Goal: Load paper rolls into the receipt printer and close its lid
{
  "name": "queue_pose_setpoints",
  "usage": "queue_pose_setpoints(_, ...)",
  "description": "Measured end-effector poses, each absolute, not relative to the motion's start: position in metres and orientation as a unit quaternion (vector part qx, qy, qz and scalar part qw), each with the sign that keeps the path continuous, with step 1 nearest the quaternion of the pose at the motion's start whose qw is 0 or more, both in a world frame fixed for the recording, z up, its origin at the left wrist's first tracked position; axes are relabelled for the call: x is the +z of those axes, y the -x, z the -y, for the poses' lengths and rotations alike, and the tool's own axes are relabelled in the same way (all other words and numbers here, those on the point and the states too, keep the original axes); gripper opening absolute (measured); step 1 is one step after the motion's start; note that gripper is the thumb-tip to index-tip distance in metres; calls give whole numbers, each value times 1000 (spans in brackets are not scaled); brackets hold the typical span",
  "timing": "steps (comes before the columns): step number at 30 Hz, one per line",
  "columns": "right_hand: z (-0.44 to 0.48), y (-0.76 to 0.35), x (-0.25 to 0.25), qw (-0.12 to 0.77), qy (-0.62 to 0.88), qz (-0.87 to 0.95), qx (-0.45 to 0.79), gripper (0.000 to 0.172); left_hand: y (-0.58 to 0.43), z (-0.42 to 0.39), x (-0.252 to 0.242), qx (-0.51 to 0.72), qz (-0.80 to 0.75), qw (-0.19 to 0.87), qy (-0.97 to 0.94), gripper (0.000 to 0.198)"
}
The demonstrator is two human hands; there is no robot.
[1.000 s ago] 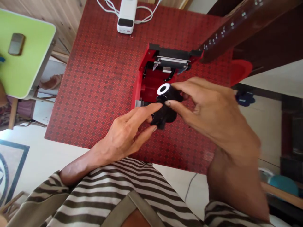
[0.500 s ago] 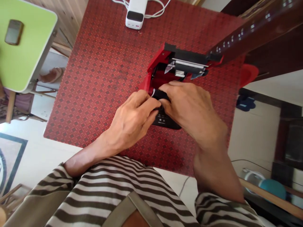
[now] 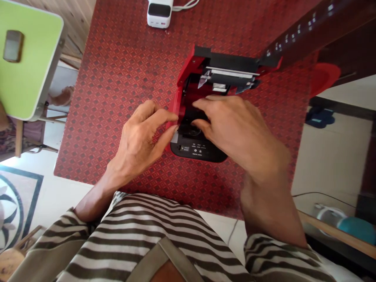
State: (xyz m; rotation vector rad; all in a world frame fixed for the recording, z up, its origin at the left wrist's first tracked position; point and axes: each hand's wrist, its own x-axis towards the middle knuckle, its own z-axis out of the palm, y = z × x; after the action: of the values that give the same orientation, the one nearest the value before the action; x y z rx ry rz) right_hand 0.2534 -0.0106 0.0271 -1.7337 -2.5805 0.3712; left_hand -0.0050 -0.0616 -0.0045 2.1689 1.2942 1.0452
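A red and black label printer [image 3: 196, 150] stands with its hinged lid [image 3: 229, 64] open, showing metal parts on the lid's underside. In its dark compartment lies a round black roll [image 3: 190, 130], partly hidden by fingers. My right hand [image 3: 232, 129] reaches over the compartment, fingers extended above the roll and holding nothing visible. My left hand [image 3: 141, 141] is at the printer's left side, its fingertips at the red wall [image 3: 174, 113] near a small grey tab [image 3: 175, 137].
The printer stands on a red patterned tablecloth [image 3: 111, 117]. At the far edge is a white power unit [image 3: 160, 13] with a white cable. A green table [image 3: 29, 58] with a small grey object [image 3: 13, 46] is at left. A dark wooden bar [image 3: 305, 39] crosses the upper right.
Both hands held the black roll over the printer earlier. Now they have let go and moved apart, and the roll lies down in the compartment. The view has shifted slightly.
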Motion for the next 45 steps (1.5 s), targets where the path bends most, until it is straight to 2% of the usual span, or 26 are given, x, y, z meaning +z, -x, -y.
queue_pose_setpoints(3,23,-262,45,69,518,837,162,42,5,62,-5,372,-457,207,-781,11)
queue_pose_setpoints(8,36,-284,49,167,407,861,255,45,6,63,-9,386,-438,219,-782,16)
queue_pose_setpoints(14,39,-287,45,185,412,846,282,39,1,68,-8,367,-415,208,-806,21)
queue_pose_setpoints(21,58,-286,49,228,497,793,270,34,-22,72,-13,330,-429,137,-830,22)
queue_pose_setpoints(25,65,-292,52,242,493,793,263,31,-30,74,-11,318,-425,98,-842,25)
queue_pose_setpoints(29,56,-293,63,293,528,783,146,21,-28,75,-7,303,-415,84,-854,24)
queue_pose_setpoints(30,51,-292,65,317,538,775,96,22,-27,75,-6,301,-414,78,-856,24)
queue_pose_setpoints(32,38,-287,65,349,542,764,26,34,-25,75,-5,299,-409,66,-860,23)
queue_pose_setpoints(34,26,-282,62,339,535,774,9,46,-22,75,-4,306,-395,49,-865,21)
queue_pose_setpoints(38,23,-271,63,276,552,786,30,46,-18,76,-3,320,-362,17,-875,30)
queue_pose_setpoints(42,49,-269,69,253,578,772,71,53,-18,78,3,294,-348,-12,-890,38)
queue_pose_setpoints(45,69,-273,62,249,570,777,97,52,-20,79,5,292,-331,-33,-897,38)
